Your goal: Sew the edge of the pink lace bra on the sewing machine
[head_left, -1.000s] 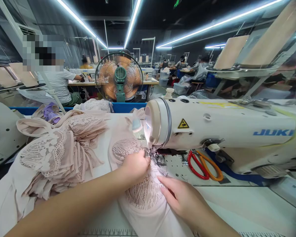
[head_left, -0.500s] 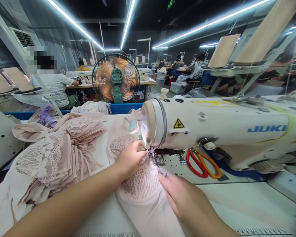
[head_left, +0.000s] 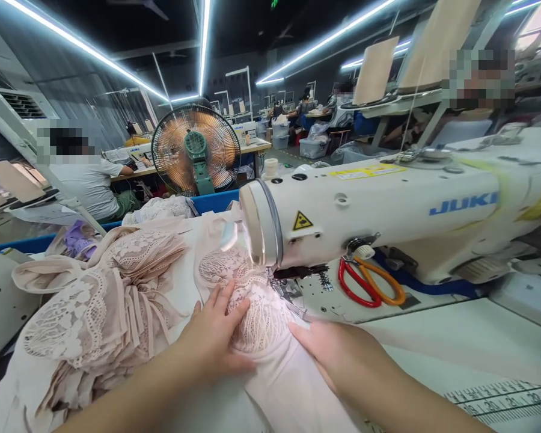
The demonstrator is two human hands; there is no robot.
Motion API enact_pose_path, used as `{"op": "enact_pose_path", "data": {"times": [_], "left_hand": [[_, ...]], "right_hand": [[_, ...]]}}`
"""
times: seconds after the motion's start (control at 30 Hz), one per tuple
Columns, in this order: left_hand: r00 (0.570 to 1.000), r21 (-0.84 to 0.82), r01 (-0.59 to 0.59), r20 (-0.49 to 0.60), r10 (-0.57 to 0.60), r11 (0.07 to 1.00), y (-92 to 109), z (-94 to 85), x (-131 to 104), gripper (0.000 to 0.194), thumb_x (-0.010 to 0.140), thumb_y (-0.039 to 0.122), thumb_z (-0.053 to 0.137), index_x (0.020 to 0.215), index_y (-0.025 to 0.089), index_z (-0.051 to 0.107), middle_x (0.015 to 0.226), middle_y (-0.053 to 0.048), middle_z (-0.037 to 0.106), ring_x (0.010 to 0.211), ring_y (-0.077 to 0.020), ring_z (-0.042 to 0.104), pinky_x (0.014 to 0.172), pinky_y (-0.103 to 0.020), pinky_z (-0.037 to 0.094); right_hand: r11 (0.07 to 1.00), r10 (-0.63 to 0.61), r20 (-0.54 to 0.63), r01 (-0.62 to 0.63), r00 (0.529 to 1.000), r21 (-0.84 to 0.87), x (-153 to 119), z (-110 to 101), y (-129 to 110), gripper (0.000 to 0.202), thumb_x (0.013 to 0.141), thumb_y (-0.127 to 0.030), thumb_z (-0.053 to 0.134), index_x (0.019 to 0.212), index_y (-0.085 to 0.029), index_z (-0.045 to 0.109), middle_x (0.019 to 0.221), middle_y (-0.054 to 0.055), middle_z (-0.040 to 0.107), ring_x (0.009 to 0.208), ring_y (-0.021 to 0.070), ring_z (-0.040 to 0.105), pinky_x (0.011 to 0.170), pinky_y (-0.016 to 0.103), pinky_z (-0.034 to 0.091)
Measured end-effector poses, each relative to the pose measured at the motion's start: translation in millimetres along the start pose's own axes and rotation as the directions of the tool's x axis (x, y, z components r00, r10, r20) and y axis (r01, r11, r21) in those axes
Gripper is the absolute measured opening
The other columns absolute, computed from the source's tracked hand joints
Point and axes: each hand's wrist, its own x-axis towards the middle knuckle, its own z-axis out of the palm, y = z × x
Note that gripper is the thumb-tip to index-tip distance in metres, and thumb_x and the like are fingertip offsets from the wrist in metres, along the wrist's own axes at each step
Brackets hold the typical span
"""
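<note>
A pale pink lace bra (head_left: 264, 319) lies on the white sewing table, its upper edge under the head of a sewing machine (head_left: 315, 222). My left hand (head_left: 216, 331) rests on the lace cup with fingers spread, open. At the bra's right edge, just in front of the needle area, my right hand (head_left: 342, 352) pinches the fabric, thumb on top and the other fingers mostly hidden. The machine's lamp lights the cloth near the needle; the presser foot is hard to make out.
Left of the hands is a heap of similar lace bras (head_left: 85, 319). Scissors (head_left: 369, 282) with red and orange handles lie under the machine arm. Behind the table stand a blue bin edge (head_left: 211, 201) and a large fan (head_left: 196, 147). A seated person (head_left: 83, 183) works beyond.
My left hand has moved back from beside the needle and spread over the lace cup. My right hand stays at the fabric's right edge. The camera view has tilted and shifted.
</note>
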Motion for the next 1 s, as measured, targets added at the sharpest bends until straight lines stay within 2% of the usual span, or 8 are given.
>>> {"op": "enact_pose_path", "data": {"times": [0.2,0.33,0.47,0.63,0.77,1.0], "left_hand": [[0.999,-0.039,-0.024,-0.023,0.024,0.999,-13.3,-10.4,14.2,0.099,0.063,0.051,0.074,0.146,0.026,0.027,0.156,-0.013,-0.003,0.140,-0.0391,0.014,0.109,-0.053,0.027],[0.999,-0.070,-0.042,-0.014,0.041,0.997,-22.3,-15.3,26.3,0.099,0.064,0.051,0.074,0.147,0.026,0.025,0.157,-0.013,0.000,0.142,-0.0359,0.011,0.111,-0.047,0.025],[0.998,-0.102,-0.056,-0.010,0.056,0.993,-30.4,-19.5,38.8,0.099,0.066,0.046,0.072,0.148,0.027,0.021,0.157,-0.014,-0.001,0.142,-0.0333,0.013,0.112,-0.043,0.025],[0.998,-0.126,-0.054,-0.023,0.051,0.991,-36.3,-26.2,52.8,0.093,0.066,0.043,0.070,0.147,0.027,0.026,0.151,-0.014,0.022,0.140,-0.0349,0.018,0.109,-0.043,0.031],[0.999,-0.145,-0.045,-0.013,0.044,0.988,-37.3,-32.3,59.9,0.087,0.066,0.041,0.069,0.144,0.024,0.034,0.146,-0.014,0.031,0.138,-0.0357,0.024,0.106,-0.041,0.035],[1.000,-0.137,-0.020,-0.015,0.018,0.990,-42.3,-35.6,70.1,0.073,0.064,0.045,0.067,0.131,0.024,0.049,0.137,-0.011,0.042,0.135,-0.0365,0.030,0.105,-0.042,0.036]], "right_hand": [[0.997,0.059,0.077,-0.056,0.995,-0.046,13.8,-11.5,-5.8,0.045,0.074,-0.008,0.056,0.116,-0.024,0.059,0.075,0.006,0.069,0.067,0.0246,0.066,0.046,0.028,0.023],[0.993,0.105,0.081,-0.100,0.991,-0.063,21.0,-16.1,-11.0,0.054,0.070,-0.003,0.056,0.120,-0.024,0.058,0.073,0.008,0.071,0.068,0.0280,0.068,0.047,0.029,0.028],[0.989,0.137,0.095,-0.130,0.986,-0.072,26.1,-15.5,-16.0,0.072,0.066,0.000,0.060,0.134,-0.022,0.047,0.070,0.009,0.071,0.068,0.0309,0.069,0.048,0.030,0.032],[0.986,0.151,0.083,-0.145,0.985,-0.077,30.3,-8.1,-18.4,0.081,0.063,-0.002,0.064,0.139,-0.018,0.042,0.068,0.010,0.070,0.065,0.0311,0.067,0.047,0.030,0.033],[0.987,0.144,0.078,-0.138,0.986,-0.077,28.1,-5.1,-17.6,0.088,0.056,0.001,0.065,0.138,-0.020,0.043,0.068,0.009,0.069,0.064,0.0302,0.067,0.046,0.030,0.031],[0.993,0.106,0.068,-0.102,0.992,-0.061,10.9,-0.3,-10.5,0.086,0.055,0.001,0.065,0.136,-0.022,0.045,0.072,0.006,0.069,0.061,0.0270,0.066,0.042,0.028,0.025]]}}
